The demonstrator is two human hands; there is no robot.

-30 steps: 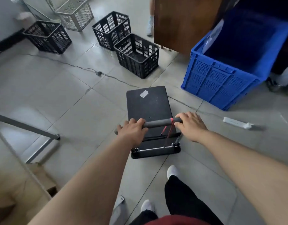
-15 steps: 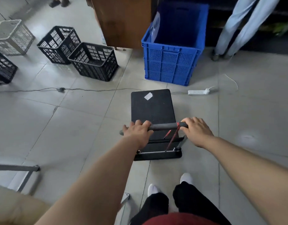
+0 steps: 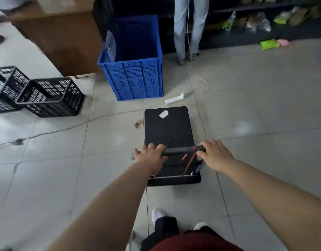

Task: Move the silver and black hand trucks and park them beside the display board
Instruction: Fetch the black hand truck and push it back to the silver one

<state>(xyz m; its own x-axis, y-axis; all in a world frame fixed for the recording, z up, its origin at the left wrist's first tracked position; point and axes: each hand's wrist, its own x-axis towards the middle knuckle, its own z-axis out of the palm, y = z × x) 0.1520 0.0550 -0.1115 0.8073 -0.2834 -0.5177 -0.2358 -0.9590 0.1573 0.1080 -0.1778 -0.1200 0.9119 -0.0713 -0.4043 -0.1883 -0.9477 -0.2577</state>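
Both hands are on the bar of the black hand truck (image 3: 169, 131), and the grip is firm on each side: the left hand (image 3: 151, 157) is wrapped over the left end of the dark foam handle (image 3: 177, 151), the right hand (image 3: 216, 155) is curled around the right end. The fingertips tuck under the bar, out of sight. A red cord (image 3: 189, 163) hangs from the handle near the right hand, down toward the metal hinge rail at the truck's near edge. The flat deck stretches away across the tiled floor (image 3: 255, 124), a small white label (image 3: 163, 114) near its far end. The wheels are hidden beneath the deck.

Just ahead lies a white power strip (image 3: 174, 99), and beyond it to the left stands a blue crate (image 3: 133, 69). Black baskets (image 3: 49, 96) sit off to the left, one cut by the frame edge. A brown cabinet (image 3: 63, 42) rises behind, its top blurred. Someone's legs (image 3: 189, 28) stand at dark shelving, cut off above. The silver truck and the display board are nowhere in frame. A crumpled brown scrap (image 3: 138, 123) lies beside the deck, too small to identify.
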